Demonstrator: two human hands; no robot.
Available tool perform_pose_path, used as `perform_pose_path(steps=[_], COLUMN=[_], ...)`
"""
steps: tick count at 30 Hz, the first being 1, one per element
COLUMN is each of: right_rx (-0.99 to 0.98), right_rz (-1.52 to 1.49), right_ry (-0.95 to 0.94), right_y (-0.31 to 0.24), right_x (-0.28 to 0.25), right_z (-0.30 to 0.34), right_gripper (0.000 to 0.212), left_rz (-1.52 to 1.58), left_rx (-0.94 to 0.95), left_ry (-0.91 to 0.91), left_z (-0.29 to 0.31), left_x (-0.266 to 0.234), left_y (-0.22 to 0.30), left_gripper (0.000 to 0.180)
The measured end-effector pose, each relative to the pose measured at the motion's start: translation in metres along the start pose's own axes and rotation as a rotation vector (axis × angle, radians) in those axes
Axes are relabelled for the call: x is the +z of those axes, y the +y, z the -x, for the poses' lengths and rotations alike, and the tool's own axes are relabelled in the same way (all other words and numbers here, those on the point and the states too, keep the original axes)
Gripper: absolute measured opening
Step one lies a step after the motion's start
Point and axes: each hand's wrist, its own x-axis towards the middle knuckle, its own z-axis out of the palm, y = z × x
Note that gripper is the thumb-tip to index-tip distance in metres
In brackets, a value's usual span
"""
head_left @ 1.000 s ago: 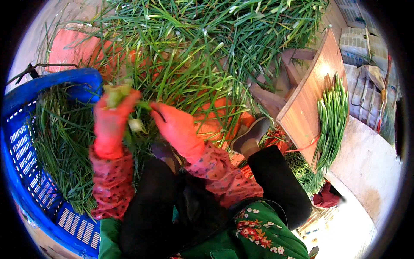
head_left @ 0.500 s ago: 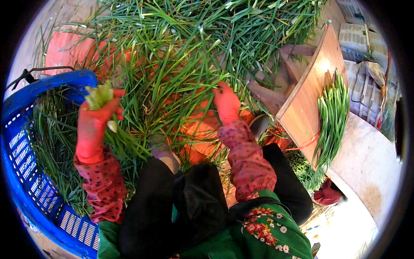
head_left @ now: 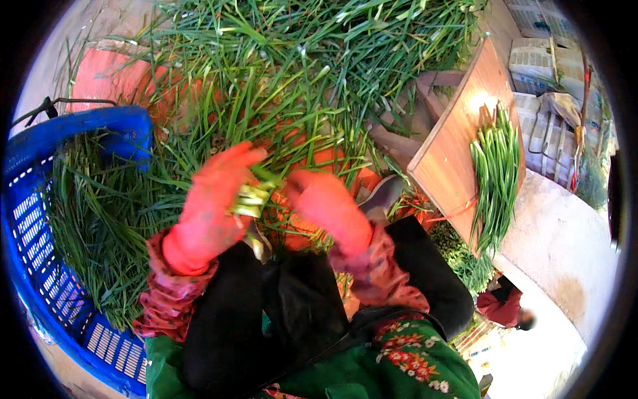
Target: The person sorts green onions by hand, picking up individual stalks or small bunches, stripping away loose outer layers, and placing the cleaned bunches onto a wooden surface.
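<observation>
In front of my knees, my left hand (head_left: 214, 203), in an orange-red rubber glove, is closed round a small bunch of chives (head_left: 251, 199). Their pale stem ends point toward my right hand. My right hand (head_left: 327, 207), gloved the same way, is a short way right of the bunch, fingers curled and blurred by motion. What it may hold is hidden. Beyond both hands spreads a big loose heap of chives (head_left: 372, 50). A tidy bundle of chives (head_left: 495, 173) lies on a tilted wooden board (head_left: 455, 139) at the right.
To my left stands a blue slotted plastic basket (head_left: 80, 130) with loose greens inside. Orange-red sheeting (head_left: 106, 76) shows under the heap. Stacked, paper-wrapped bundles (head_left: 531, 63) are at the far right. A person in dark red (head_left: 498, 306) appears small at lower right.
My left hand has moved right and nearer my knees with the bunch, away from the basket. My right hand has drawn back from the heap toward it. The hands are now close together.
</observation>
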Motion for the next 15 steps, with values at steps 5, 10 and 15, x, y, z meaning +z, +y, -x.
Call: perform_pose_path(steps=[5,10,15], right_rx=[-0.08,0.372,0.613], right_rz=[-0.391,-0.91,-0.615], right_ry=[-0.037,-0.331,-0.536], right_y=[-0.031,0.004,0.112], right_x=[-0.001,0.029,0.094], right_z=[0.022,0.008,0.035], right_gripper=[0.023,0.026,0.061], left_rz=[0.113,0.734,0.468], left_rx=[-0.171,-0.627,-0.895], left_ry=[-0.187,0.127,0.39], left_z=[0.01,0.025,0.029], left_x=[0.011,-0.025,-0.107], left_y=[-0.004,-0.005,-0.043], left_gripper=[0.016,0.018,0.033])
